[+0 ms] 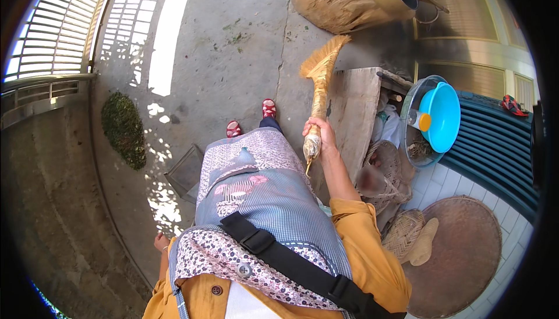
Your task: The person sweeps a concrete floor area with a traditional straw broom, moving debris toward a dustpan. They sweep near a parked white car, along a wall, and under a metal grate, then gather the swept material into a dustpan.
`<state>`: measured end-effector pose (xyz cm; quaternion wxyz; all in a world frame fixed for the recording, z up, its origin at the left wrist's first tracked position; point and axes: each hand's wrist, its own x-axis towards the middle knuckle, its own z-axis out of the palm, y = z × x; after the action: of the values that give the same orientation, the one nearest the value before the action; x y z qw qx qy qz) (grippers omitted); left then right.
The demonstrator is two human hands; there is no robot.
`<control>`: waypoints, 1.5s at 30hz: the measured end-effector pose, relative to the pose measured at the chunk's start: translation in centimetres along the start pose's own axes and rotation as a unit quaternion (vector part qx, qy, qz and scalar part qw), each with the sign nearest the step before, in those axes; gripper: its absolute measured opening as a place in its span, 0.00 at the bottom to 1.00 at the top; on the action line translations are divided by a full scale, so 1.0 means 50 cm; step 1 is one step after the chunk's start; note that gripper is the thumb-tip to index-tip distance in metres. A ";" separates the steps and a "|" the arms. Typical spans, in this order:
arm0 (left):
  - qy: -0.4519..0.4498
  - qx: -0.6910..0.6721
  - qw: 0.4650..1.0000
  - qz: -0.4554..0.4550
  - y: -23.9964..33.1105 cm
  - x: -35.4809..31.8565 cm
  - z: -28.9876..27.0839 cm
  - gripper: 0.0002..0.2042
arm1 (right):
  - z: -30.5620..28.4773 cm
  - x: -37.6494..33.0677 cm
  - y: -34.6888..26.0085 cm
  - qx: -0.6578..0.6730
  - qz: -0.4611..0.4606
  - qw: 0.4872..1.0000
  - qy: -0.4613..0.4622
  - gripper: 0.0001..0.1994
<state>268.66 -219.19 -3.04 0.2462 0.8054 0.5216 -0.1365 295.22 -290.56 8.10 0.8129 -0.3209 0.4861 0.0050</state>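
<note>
Right grip (326,134) wraps a straw broom (319,95), which could strike the wooden stand (353,102) if swung right; left grip's (161,242) state unclear.

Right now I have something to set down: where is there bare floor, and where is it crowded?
Bare concrete floor lies ahead of the red shoes, between the sunlit strip and the broom in the right grip, save for scattered green scraps. The right side is crowded: blue basin, woven baskets, round brown tray.
</note>
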 end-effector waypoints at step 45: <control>0.009 -0.187 0.970 -0.156 0.321 -0.338 0.201 0.03 | -0.204 0.699 -0.451 -0.148 0.059 0.968 0.195 0.12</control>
<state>276.49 -243.06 0.64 0.3635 0.6553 0.6589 -0.0659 312.83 -324.44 -11.26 0.6438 -0.4034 0.6473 0.0621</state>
